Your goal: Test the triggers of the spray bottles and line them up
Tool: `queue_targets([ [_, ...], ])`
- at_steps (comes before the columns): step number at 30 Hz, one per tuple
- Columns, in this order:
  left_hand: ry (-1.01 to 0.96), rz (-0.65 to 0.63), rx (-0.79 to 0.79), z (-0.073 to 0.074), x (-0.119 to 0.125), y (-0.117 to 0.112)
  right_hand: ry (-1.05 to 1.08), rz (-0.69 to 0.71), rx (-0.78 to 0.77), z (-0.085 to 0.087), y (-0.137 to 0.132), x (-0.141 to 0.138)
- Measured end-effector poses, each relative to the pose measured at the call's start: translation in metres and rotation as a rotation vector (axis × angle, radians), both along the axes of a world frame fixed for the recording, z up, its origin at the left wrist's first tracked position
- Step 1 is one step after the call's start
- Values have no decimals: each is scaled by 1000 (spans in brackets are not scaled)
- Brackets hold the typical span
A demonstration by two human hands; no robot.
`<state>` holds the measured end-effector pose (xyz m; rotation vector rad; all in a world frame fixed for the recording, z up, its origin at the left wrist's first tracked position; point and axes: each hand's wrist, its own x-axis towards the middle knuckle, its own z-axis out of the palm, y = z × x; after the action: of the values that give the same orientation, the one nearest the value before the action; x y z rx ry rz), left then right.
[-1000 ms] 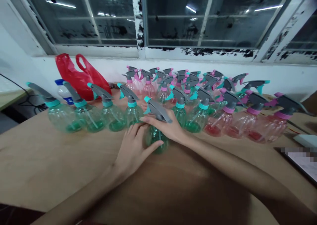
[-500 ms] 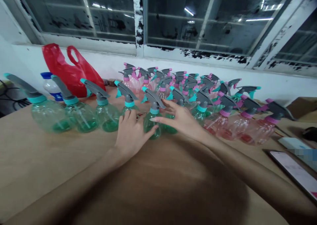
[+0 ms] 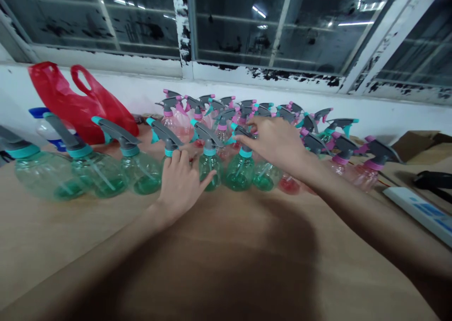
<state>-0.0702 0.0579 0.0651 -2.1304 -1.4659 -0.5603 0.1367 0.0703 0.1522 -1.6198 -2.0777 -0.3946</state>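
Note:
Green spray bottles with grey trigger heads and turquoise collars stand in a front row, some green liquid in each. My right hand [image 3: 277, 140] is closed on the grey head of a green spray bottle [image 3: 240, 174] right of the middle. My left hand [image 3: 181, 182] is open in front of another green spray bottle [image 3: 169, 144], covering most of its body. Its thumb is spread towards the neighbouring green bottle [image 3: 210, 165], close to its front. Whether the left fingertips press on either bottle I cannot tell. Pink spray bottles [image 3: 365, 175] continue the row to the right, partly behind my right forearm.
Behind the front row stand several more pink and green spray bottles [image 3: 173, 123]. A red plastic bag [image 3: 88, 109] and a blue-capped bottle [image 3: 45, 130] are at the back left. On the right lie a white box-like object [image 3: 420, 210], a black object [image 3: 434, 180] and a cardboard box [image 3: 423, 144].
My right hand has moved from the middle bottle to the head of the green bottle on its right and closed there. My left hand stays by the same bottles. The view has shifted right.

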Motion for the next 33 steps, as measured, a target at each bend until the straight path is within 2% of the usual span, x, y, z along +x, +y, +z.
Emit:
queue_targets([
  [4, -35, -18, -11, 5, 0, -13, -104, -63, -105, -3, 9, -4],
  [8, -41, -32, -38, 10, 2, -37, -96, -22, -140, 1, 11, -1],
  [12, -46, -129, -125, 11, 9, -62, -69, 15, -198, 5, 4, 5],
  [16, -151, -207, -265, 0, 21, -78, -53, 59, -208, 5, -15, 12],
  [21, -226, -238, -381, -15, 45, -86, -56, 140, -220, 5, -50, 24],
  [27, -246, -271, -492, -14, 73, -95, -55, 183, -226, 5, -90, 41],
  [33, -283, -372, -538, -17, 92, -103, -26, 205, -184, -2, -111, 63],
])
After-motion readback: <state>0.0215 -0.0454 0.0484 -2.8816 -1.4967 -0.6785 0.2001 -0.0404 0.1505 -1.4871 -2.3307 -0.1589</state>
